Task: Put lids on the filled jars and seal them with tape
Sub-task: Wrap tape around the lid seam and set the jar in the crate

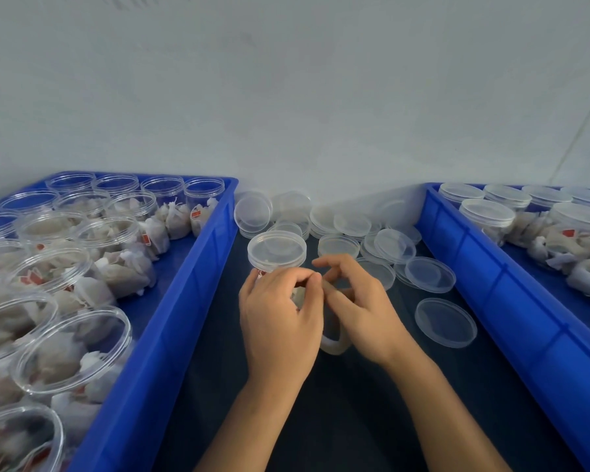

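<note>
A clear filled jar with its lid (276,248) on stands on the dark table between two blue crates. My left hand (281,318) wraps its fingers round the jar's near side below the lid. My right hand (355,301) holds a roll of clear tape (334,338), which hangs under the palm, and its fingertips meet the left hand's fingertips at the jar. The tape's free end is too small to make out. Loose clear lids (430,274) lie scattered behind and to the right of the hands.
The left blue crate (171,321) holds several open jars of white sachets. The right blue crate (511,301) holds several lidded jars (487,212). One single lid (445,322) lies flat near my right wrist. A pale wall rises behind the table.
</note>
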